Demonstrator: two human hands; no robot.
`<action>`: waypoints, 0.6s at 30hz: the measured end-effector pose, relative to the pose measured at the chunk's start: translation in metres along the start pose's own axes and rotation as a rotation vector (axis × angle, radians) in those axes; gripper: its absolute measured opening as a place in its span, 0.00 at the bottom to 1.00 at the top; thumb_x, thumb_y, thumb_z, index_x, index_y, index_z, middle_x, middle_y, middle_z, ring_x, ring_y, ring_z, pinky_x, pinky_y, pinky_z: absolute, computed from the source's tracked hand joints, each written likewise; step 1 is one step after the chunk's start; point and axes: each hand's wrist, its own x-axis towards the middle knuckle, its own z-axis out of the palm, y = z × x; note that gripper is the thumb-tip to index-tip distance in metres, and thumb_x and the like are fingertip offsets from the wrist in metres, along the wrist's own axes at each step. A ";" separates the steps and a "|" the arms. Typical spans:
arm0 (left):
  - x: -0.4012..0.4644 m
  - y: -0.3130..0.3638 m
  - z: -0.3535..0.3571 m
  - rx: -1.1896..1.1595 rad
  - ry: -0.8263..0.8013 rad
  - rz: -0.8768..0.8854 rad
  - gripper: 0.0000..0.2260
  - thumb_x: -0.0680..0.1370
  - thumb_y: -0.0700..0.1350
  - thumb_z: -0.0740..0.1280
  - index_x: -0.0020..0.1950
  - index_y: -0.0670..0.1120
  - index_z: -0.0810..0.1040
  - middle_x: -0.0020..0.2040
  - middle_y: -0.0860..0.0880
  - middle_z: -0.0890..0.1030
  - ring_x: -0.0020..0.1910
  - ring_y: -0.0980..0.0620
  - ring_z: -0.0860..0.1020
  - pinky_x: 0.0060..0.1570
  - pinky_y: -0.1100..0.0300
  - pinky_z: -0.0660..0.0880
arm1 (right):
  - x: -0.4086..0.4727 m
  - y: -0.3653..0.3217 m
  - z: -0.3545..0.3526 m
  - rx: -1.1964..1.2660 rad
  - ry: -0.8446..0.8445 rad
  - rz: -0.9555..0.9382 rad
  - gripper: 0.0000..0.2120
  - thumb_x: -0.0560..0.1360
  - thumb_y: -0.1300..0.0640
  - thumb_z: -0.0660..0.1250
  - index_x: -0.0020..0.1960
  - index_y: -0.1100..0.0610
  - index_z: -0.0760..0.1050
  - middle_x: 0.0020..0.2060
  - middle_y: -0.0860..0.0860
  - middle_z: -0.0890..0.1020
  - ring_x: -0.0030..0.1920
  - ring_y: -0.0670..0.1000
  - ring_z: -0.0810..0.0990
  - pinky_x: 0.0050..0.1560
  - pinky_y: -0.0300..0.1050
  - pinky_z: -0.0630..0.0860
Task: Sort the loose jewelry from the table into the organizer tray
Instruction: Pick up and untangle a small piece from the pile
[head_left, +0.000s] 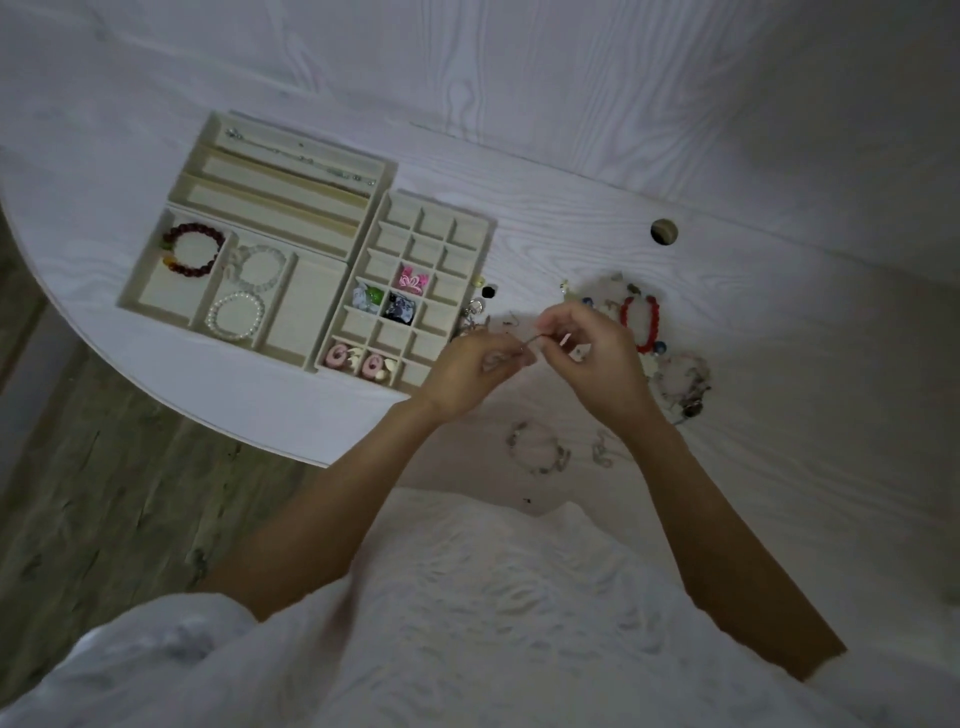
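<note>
We hold a thin, dark piece of jewelry (535, 340) between both hands, just above the worktop (571, 218) and just right of the organizer tray (439, 221); it is too small and dim to name more closely, perhaps a fine chain or an earring hook. Our left hand (475, 371) pinches one end in a fingertip grip, and our right hand (592, 353) pinches the other. We judge the step in hand to be untangling or straightening this piece before it goes in.

The gridded tray has several cells filled, among them a pink piece (413, 278), with many bare. Next we need to choose a bare cell and lower the piece in without snagging. A red bead bracelet (641, 322) and other loose bracelets (540, 447) lie on the worktop near our hands, not yet sorted.
</note>
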 end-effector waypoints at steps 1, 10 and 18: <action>0.000 0.002 0.000 -0.049 0.022 -0.045 0.07 0.78 0.43 0.66 0.52 0.44 0.82 0.46 0.52 0.84 0.46 0.55 0.79 0.47 0.67 0.72 | 0.000 0.004 -0.002 -0.010 0.019 0.004 0.08 0.73 0.67 0.66 0.49 0.59 0.78 0.40 0.47 0.78 0.41 0.41 0.76 0.42 0.34 0.74; -0.015 -0.015 -0.016 0.017 -0.001 -0.182 0.06 0.77 0.44 0.69 0.49 0.56 0.80 0.45 0.51 0.84 0.43 0.60 0.80 0.46 0.63 0.75 | -0.004 0.041 -0.018 -0.051 0.287 0.235 0.07 0.74 0.65 0.64 0.44 0.56 0.78 0.39 0.49 0.79 0.38 0.38 0.75 0.40 0.26 0.67; -0.007 0.003 -0.018 -0.010 0.034 -0.175 0.05 0.78 0.45 0.66 0.46 0.48 0.81 0.35 0.53 0.81 0.33 0.56 0.80 0.39 0.59 0.77 | -0.010 0.060 -0.012 -0.343 -0.061 0.361 0.08 0.74 0.62 0.64 0.51 0.58 0.78 0.52 0.54 0.76 0.55 0.53 0.73 0.49 0.40 0.64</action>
